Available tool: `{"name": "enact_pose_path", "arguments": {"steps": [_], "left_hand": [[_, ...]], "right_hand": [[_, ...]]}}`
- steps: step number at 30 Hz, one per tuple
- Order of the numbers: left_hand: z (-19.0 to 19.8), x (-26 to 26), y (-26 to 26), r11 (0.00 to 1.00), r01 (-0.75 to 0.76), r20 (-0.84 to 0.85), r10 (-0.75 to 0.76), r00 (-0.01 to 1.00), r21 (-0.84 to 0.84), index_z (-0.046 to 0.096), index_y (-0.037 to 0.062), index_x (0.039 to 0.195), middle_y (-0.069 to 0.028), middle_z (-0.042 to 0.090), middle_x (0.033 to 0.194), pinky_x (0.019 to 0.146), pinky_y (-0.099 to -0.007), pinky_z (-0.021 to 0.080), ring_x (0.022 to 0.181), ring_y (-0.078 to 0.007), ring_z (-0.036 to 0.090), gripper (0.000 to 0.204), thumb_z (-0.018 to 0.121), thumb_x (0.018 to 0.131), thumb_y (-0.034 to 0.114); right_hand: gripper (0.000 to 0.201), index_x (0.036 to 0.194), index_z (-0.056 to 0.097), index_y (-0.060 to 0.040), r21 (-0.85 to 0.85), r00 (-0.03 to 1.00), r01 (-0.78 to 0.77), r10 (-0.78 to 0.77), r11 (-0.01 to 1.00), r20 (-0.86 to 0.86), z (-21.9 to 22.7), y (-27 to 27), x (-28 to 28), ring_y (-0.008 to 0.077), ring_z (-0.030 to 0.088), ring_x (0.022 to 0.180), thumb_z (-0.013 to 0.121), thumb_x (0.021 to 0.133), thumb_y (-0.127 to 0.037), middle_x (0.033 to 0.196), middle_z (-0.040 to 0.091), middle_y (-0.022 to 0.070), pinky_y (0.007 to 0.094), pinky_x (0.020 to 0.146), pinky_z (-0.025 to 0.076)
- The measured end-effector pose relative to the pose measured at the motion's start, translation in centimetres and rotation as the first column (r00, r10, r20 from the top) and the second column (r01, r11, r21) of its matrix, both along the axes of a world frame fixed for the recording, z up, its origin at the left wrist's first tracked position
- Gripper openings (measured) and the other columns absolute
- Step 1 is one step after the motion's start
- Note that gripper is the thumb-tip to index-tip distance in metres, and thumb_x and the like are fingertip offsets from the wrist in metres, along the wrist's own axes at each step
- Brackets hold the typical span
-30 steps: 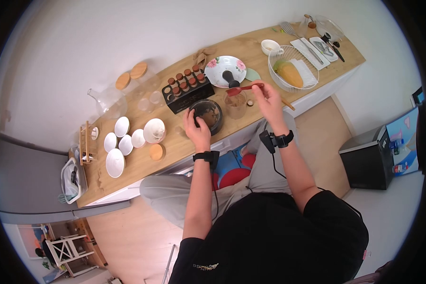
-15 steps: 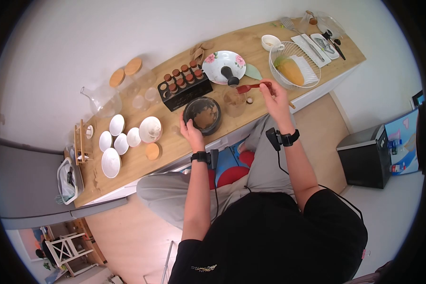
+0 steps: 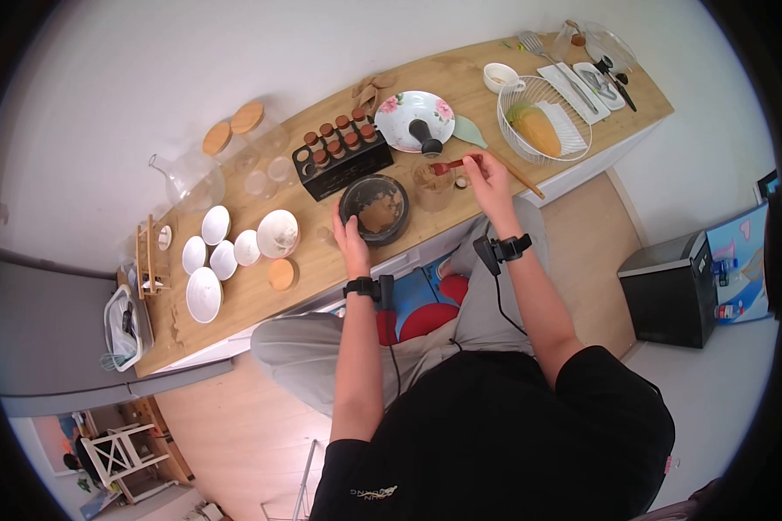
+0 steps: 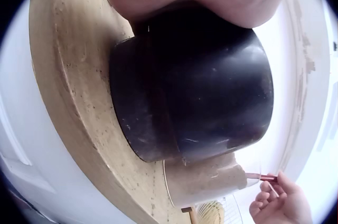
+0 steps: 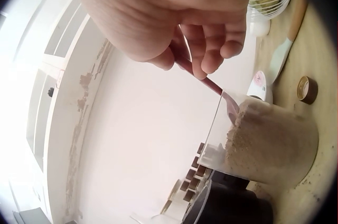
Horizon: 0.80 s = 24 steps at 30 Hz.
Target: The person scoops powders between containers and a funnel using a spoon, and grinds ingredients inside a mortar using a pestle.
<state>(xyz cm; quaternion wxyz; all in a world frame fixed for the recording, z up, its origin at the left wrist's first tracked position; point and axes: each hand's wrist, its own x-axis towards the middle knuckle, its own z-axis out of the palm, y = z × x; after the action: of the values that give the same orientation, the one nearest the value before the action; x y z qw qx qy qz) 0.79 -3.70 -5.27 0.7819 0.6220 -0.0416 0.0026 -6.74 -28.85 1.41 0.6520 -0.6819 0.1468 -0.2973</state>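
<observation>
So, surface: long pale-wood surface [image 3: 456, 74] running along a white wall [image 3: 191, 78], lit evenly.
Room, left: grey panel [image 3: 52, 321], white-framed chair [image 3: 135, 451] low down, pale floor [image 3: 226, 417].
Room, right: black bin [image 3: 665, 295] standing near the far end.
Surface, left: wooden rack [image 3: 150, 256], glass flask [image 3: 191, 187], cluster of white bowls [image 3: 278, 234].
Surface, middle: black spice rack [image 3: 343, 176], flowered plate [image 3: 395, 108] with a black-handled thing on it, pale green spatula [image 3: 469, 130].
Surface, right: white cup [image 3: 495, 80], wire basket [image 3: 589, 139] with something yellow inside.
Left hand: left hand [image 3: 352, 246] clasps the left side of the black bowl [image 4: 211, 97], thumb near the rim; bowl sits upright, brown powder inside.
Clear jar: clear jar [image 5: 280, 139] of brown powder, upright between the hands, just right of the bowl.
Right hand: right hand [image 3: 489, 182] pinches the red spoon [image 5: 211, 84]; handle slants up from the jar, head inside its mouth at the powder.
Hands: well apart from each other.
Hard to see: left fingertips mostly cut off in the left wrist view; spoon tip blurred through the jar wall, depth in powder can't tell; far-right utensils too small to sort.
</observation>
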Motion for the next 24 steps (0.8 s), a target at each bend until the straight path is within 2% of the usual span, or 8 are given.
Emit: {"name": "enact_pose_path", "arguments": {"steps": [2, 7, 9, 13, 24], "left_hand": [[0.1, 0.0, 0.0, 0.999, -0.001, 0.044, 0.000, 0.999, 0.043, 0.044, 0.0016, 0.140, -0.0132, 0.050, 0.136, 0.107, -0.0311, 0.032, 0.122, -0.0228, 0.047, 0.048, 0.043, 0.093, 0.009], [0.8, -0.5, -0.3, 1.000, -0.013, 0.040, 0.012, 0.999, 0.016, 0.044, 0.0012, 0.140, -0.0135, 0.050, 0.136, 0.107, -0.0311, 0.032, 0.122, -0.0229, 0.048, 0.047, 0.043, 0.093, 0.009], [0.7, -0.5, -0.3, 1.000, -0.013, 0.043, 0.013, 0.999, 0.008, 0.044, 0.0011, 0.140, -0.0135, 0.050, 0.136, 0.107, -0.0312, 0.032, 0.122, -0.0229, 0.048, 0.047, 0.043, 0.093, 0.009], [0.5, -0.5, -0.3, 0.999, -0.027, 0.053, 0.026, 0.998, 0.018, 0.044, 0.0004, 0.140, -0.0137, 0.050, 0.136, 0.108, -0.0318, 0.032, 0.123, -0.0230, 0.048, 0.047, 0.043, 0.093, 0.009], [0.0, -0.2, -0.4, 0.999, -0.032, 0.034, 0.033, 0.999, -0.015, 0.044, 0.0001, 0.140, -0.0141, 0.051, 0.135, 0.107, -0.0319, 0.033, 0.122, -0.0227, 0.048, 0.048, 0.044, 0.093, 0.010]], "right_hand": [[0.017, 0.101, 0.063, -0.0016, 0.003, 1.000, -0.007, 0.008, 1.000, -0.013, 0.1, 0.0, 0.1, 0.0027, 0.050, 0.067, 0.059, 0.097, -0.017, 0.078, 0.057, -0.0042, 0.0195, 0.058, 0.041], [0.017, 0.102, 0.063, -0.0019, -0.005, 0.999, -0.017, 0.016, 1.000, -0.043, -0.1, -0.4, 0.2, 0.0032, 0.052, 0.068, 0.059, 0.097, -0.018, 0.079, 0.058, -0.0030, 0.0198, 0.058, 0.042], [0.017, 0.103, 0.062, -0.0018, 0.089, 1.000, 0.028, -0.027, 0.996, -0.005, 0.0, -0.3, 0.2, 0.0044, 0.055, 0.068, 0.058, 0.098, -0.018, 0.080, 0.061, -0.0012, 0.0196, 0.059, 0.044], [0.018, 0.103, 0.062, -0.0015, 0.133, 1.000, 0.010, -0.009, 0.991, -0.009, 0.1, -0.8, -0.1, 0.0054, 0.056, 0.068, 0.058, 0.098, -0.018, 0.081, 0.062, 0.0005, 0.0196, 0.058, 0.044], [0.021, 0.102, 0.064, -0.0037, 0.266, 0.997, 0.073, -0.072, 0.961, -0.012, 0.7, -1.8, -1.3, 0.0038, 0.050, 0.062, 0.059, 0.098, -0.024, 0.079, 0.063, 0.0004, 0.0192, 0.058, 0.039]]}}
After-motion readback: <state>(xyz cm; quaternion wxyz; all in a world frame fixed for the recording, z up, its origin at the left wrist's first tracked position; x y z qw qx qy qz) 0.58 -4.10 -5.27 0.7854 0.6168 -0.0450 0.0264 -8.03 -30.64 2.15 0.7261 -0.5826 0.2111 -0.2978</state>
